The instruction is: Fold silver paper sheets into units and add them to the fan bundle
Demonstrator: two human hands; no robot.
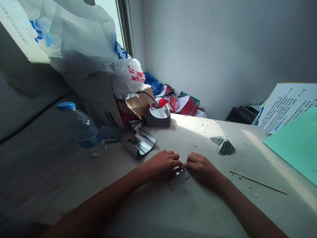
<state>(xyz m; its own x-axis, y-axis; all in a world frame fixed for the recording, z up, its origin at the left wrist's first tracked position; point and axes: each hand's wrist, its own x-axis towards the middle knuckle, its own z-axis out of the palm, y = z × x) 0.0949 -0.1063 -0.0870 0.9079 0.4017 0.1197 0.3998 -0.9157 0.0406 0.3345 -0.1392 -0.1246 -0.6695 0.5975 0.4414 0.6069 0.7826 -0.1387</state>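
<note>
On the table in front of me lies a thin, flat grey piece [178, 180], its lower part showing below my fingers. My left hand [164, 162] is closed over its upper left side, with a ring on one finger. From the other side, my right hand [199, 167] is closed at its upper right edge. The fingertips of both hands nearly meet around a small shiny bit [183, 167] that is too small to name. A curved, shiny metallic sheet [142, 142] lies just beyond my left hand. Beyond my right hand is a fanned bundle of thin metal strips [227, 146].
A stack of curved dark sheets [158, 118] stands at the back, near a plastic bottle [90, 135] and a cardboard box [92, 99] under plastic bags [84, 36]. On the right lie a thin wooden stick [257, 181], a rubber band [252, 192] and a green sheet [297, 142].
</note>
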